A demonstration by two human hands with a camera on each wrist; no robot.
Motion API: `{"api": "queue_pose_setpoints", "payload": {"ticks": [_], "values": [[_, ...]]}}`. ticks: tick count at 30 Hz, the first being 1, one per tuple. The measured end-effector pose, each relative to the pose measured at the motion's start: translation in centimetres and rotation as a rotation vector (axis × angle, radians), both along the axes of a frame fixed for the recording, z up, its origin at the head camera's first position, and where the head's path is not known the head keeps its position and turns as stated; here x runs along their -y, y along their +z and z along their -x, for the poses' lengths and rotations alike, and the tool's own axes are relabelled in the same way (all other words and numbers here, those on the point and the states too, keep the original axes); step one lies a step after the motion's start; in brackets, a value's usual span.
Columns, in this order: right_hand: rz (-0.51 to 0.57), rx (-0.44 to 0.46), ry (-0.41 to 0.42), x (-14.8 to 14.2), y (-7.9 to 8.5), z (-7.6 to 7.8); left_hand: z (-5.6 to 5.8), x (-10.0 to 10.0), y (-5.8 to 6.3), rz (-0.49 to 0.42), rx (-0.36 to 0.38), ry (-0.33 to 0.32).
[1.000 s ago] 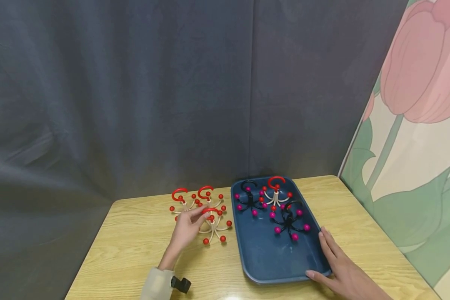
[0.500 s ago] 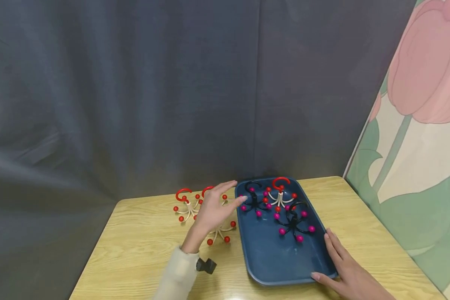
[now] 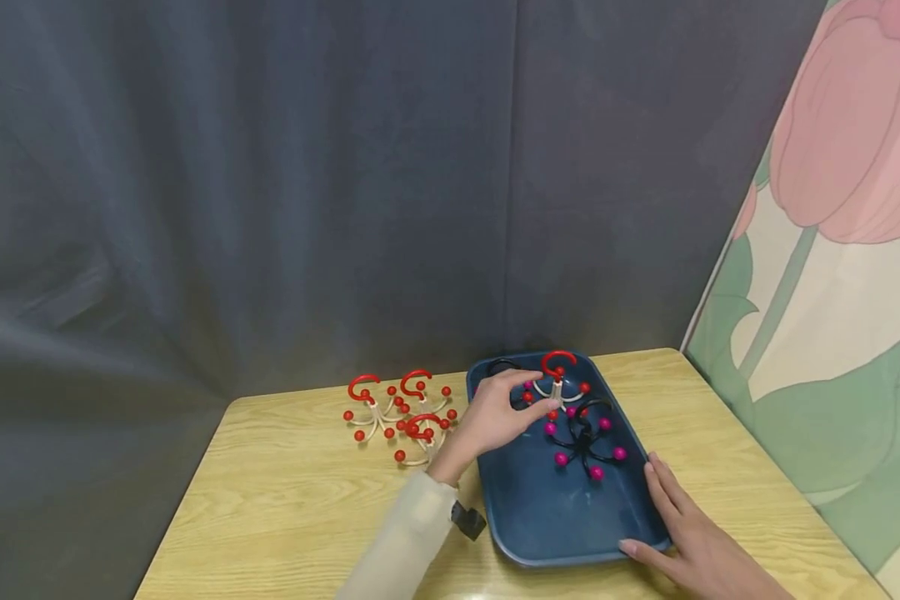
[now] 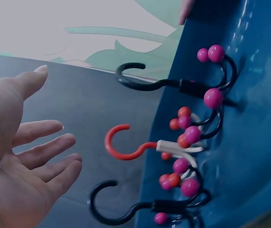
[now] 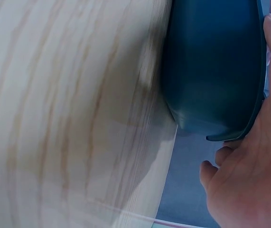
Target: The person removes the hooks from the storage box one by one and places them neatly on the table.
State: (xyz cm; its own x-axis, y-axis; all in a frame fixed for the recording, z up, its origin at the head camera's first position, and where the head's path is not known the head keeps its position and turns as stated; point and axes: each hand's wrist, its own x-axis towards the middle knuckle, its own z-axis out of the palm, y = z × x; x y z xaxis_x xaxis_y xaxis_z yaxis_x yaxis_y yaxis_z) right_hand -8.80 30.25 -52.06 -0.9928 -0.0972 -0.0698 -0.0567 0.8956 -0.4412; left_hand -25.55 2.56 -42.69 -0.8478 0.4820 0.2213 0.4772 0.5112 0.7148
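My left hand (image 3: pixel 501 414) is over the tray, thumb and fingers apart around the red-topped hanger (image 3: pixel 557 388) with white arms and red balls. In the left wrist view, the fingers (image 4: pixel 54 173) are relaxed and spread, with a gap between them and its red hook (image 4: pixel 126 156). Two black hangers with pink balls also stand in the blue tray (image 3: pixel 540 517); one black hanger (image 3: pixel 583 442) is at the right, the other is partly hidden behind my left hand. My right hand (image 3: pixel 693 542) holds the tray's near right corner, thumb on the near rim, fingers along the right side.
Left of the tray, three hangers with red hooks stand close together on the wooden table (image 3: pixel 270 500); the front hanger (image 3: pixel 429 442) is partly covered by my left wrist. A grey curtain (image 3: pixel 345 208) hangs behind the table. A flower-patterned panel (image 3: pixel 855 333) is at the right.
My left hand has moved right, from the front red-hooked hanger on the table to over the tray, its fingers spreading on the way. The hangers stand where they were; my right hand stays on the tray.
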Motion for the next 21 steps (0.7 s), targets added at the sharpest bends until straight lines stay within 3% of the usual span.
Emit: {"api": "queue_pose_setpoints", "payload": {"ticks": [9,14,21], "values": [[-0.007,-0.015,0.003,-0.5,-0.1,0.1,1.8,-2.6,-2.6,-0.126,0.219,-0.048],[-0.024,-0.05,0.016,-0.4,-0.5,0.1,2.0,-3.7,-4.2,-0.173,0.275,-0.036],[-0.031,-0.05,0.017,0.0,-0.6,0.2,1.7,-4.7,-5.2,-0.225,0.306,-0.047]]}}
